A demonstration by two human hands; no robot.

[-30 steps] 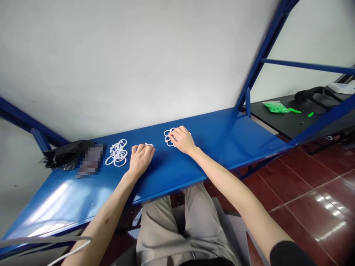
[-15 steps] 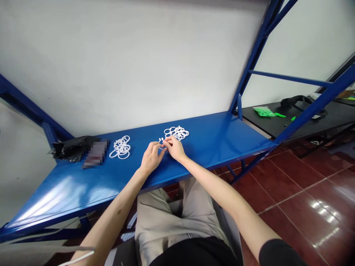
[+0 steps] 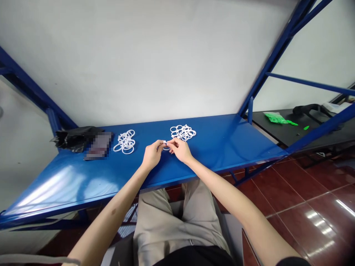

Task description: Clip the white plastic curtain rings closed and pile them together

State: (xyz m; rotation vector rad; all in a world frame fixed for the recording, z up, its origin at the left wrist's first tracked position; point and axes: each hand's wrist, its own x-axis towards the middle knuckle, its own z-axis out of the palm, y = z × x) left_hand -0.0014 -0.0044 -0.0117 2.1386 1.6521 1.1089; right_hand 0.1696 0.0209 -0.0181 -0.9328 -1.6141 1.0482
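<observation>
My left hand (image 3: pixel 152 154) and my right hand (image 3: pixel 179 149) meet above the blue shelf (image 3: pixel 216 144), fingertips pinched together on a small white ring (image 3: pixel 165 142) held between them. Just beyond my right hand lies a pile of several white rings (image 3: pixel 183 132). A second pile of white rings (image 3: pixel 125 142) lies to the left of my left hand.
A black plastic bag (image 3: pixel 72 137) and a dark flat object (image 3: pixel 98 145) sit at the shelf's left end. Blue frame posts rise at both ends. To the right, a black table (image 3: pixel 299 127) holds a green bag (image 3: pixel 275 118) and a black strap. Red tiled floor lies below.
One second ago my hands were apart, the right on the right-hand pile and the left flat on the shelf. They have since come together and hold a ring between them.
</observation>
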